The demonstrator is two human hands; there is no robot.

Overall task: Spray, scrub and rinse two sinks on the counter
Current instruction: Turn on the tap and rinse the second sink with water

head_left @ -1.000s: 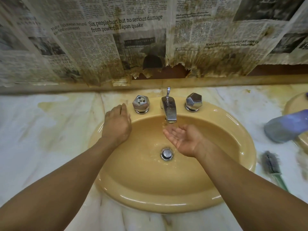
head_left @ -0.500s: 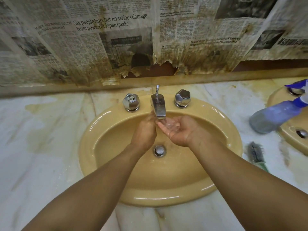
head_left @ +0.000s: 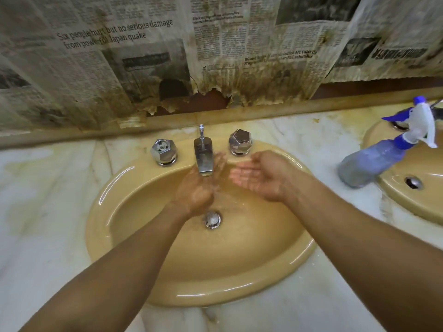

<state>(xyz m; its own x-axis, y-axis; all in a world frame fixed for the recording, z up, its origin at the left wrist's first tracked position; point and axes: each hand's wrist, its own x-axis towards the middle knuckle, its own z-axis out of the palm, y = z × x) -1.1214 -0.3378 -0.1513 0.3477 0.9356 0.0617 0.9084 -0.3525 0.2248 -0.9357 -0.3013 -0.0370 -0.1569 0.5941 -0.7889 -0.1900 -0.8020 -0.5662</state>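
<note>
A: Grip status?
B: Both apart, holding nothing. Left hand (head_left: pixel 196 194) is sitting under the faucet (head_left: pixel 203 156), right hand (head_left: pixel 260 179) cupping beside it, probably catching rinse water for the sink (head_left: pixel 215 293) below, set in the bench (head_left: pixel 48 200).

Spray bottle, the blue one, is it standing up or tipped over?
Tipped over. The blue plastic spray bottle lies on its side, bottom on the white marble counter, nozzle over the rim of the right yellow sink.

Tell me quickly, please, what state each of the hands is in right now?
Left hand: open, blurred, under the tap, holding nothing.
Right hand: open, palm up over the sink, holding nothing.
</note>
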